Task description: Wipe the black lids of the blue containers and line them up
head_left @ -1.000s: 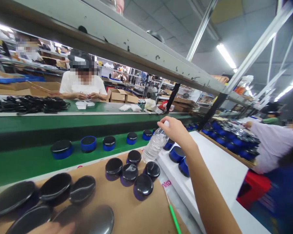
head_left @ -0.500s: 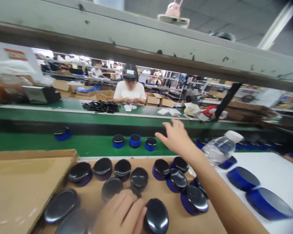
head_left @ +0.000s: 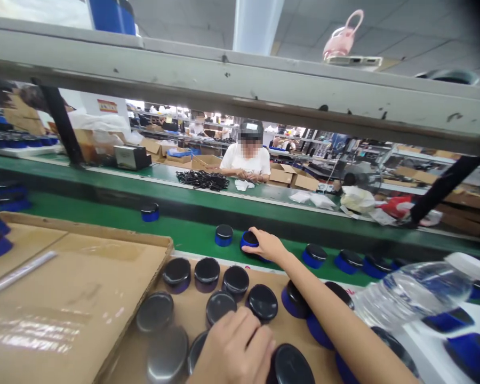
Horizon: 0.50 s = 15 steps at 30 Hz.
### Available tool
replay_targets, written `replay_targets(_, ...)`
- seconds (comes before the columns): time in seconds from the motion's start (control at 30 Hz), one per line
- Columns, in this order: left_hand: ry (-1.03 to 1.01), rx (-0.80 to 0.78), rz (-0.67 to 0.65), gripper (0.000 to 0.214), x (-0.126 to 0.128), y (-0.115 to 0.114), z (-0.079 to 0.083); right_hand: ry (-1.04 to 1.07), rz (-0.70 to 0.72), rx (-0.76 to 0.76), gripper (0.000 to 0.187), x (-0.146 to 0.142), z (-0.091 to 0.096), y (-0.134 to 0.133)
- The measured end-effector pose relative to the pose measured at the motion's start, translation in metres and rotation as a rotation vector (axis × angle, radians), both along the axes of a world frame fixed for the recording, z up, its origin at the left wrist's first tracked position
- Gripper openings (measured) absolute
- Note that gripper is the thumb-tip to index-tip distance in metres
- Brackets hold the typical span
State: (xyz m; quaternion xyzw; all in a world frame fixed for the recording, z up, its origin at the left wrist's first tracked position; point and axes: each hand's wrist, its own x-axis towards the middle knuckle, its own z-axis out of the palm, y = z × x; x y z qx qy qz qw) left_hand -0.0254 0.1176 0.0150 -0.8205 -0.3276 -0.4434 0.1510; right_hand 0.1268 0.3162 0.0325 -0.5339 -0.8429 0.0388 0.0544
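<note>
Green surface [head_left: 188, 225], near edge: right hand [head_left: 267, 247] clasps a puck [head_left: 248, 238] that could slip if rushed; left hand [head_left: 234, 346] curled, hold hidden.

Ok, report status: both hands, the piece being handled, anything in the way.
Right hand gripping round container on green belt. Left hand curled low among black-topped containers, grip hidden. Clear bottle beside right forearm, seemingly not blocking.

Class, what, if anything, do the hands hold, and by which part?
Right hand: a round blue-and-black piece, by its rim. Left hand: cannot be told.
</note>
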Motion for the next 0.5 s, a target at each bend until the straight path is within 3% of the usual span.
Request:
replay_targets(0.27,-0.038,-0.054,-0.018,0.025,-0.002,-0.003,0.008,0.058,0.192,-0.121,0.050,0.017,0.020,-0.053)
replay_targets(0.37,-0.062,-0.044,-0.038,0.025,0.001,-0.003,0.007,0.094,0.203,-0.196,0.044,0.023,0.024,-0.065)
replay_targets(0.5,-0.158,-0.027,-0.015,0.021,0.001,-0.004,0.005,0.284,0.182,-0.176,0.043,0.028,0.047,-0.085)
